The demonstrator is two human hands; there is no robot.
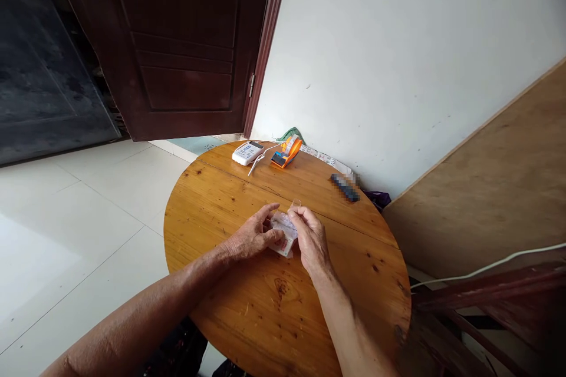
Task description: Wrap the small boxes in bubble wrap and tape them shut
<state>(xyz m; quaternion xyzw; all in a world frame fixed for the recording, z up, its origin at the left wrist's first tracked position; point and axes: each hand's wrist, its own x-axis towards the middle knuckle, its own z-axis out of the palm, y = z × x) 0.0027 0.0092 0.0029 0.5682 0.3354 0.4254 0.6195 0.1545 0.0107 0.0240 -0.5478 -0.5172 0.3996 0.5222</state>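
A small white packet with red print, wrapped in clear plastic (283, 241), lies on the round wooden table (221, 206) between my hands. My left hand (259, 232) grips it from the left, thumb pressed on top, index finger stretched out past the far side; its other fingertips are partly hidden. My right hand (312, 235) is closed in a pinch at the packet's upper right corner. From its fingertips sticks up a short clear strip (296, 204), which looks like tape or a plastic flap.
At the table's far edge are a white device with a screen (247, 153), a white cord (260, 160) and an orange tape dispenser (286, 153). A dark blurred object (345, 187) lies at the right. A white wall (375, 59) and a wooden panel (495, 188) stand beyond the table.
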